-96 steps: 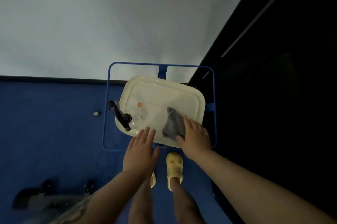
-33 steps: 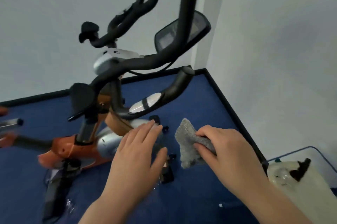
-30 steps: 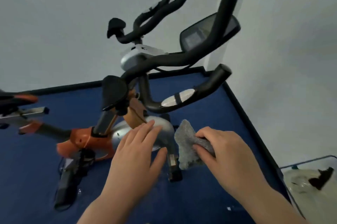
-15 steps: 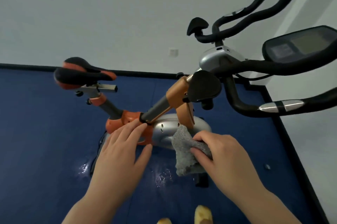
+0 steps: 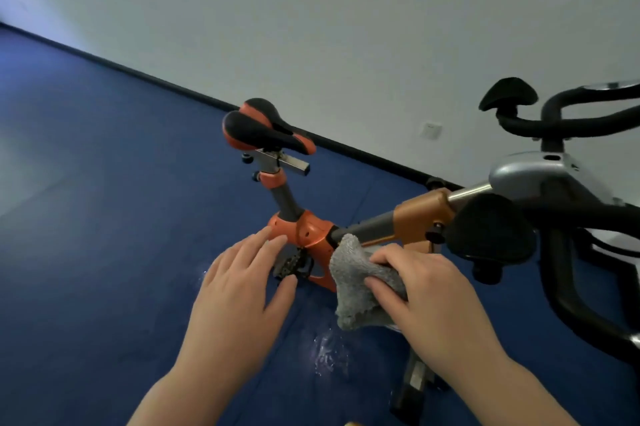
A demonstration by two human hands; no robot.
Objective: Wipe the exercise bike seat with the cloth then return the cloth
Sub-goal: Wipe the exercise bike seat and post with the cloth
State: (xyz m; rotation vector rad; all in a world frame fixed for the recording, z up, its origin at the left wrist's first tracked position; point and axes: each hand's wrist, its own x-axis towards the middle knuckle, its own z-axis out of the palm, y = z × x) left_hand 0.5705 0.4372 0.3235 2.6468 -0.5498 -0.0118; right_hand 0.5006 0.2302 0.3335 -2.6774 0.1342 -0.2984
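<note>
The exercise bike seat [image 5: 265,129], black with orange trim, stands on its post at centre, well beyond both hands. A grey cloth [image 5: 356,280] hangs bunched from my right hand [image 5: 429,290], which grips it in front of the bike's orange frame [image 5: 311,235]. My left hand [image 5: 242,290] hovers flat beside it, fingers spread, holding nothing. Neither hand touches the seat.
The black handlebars [image 5: 581,117] and a silver housing [image 5: 540,176] fill the right side, with a black pad [image 5: 491,228] close to my right hand. Blue floor mat [image 5: 104,217] spreads to the left. A white wall [image 5: 346,27] runs behind.
I took the cloth from the tray and turned left to the bike. The seat has shifted from the left edge toward the centre and the handlebars slid right. My hands keep their pose.
</note>
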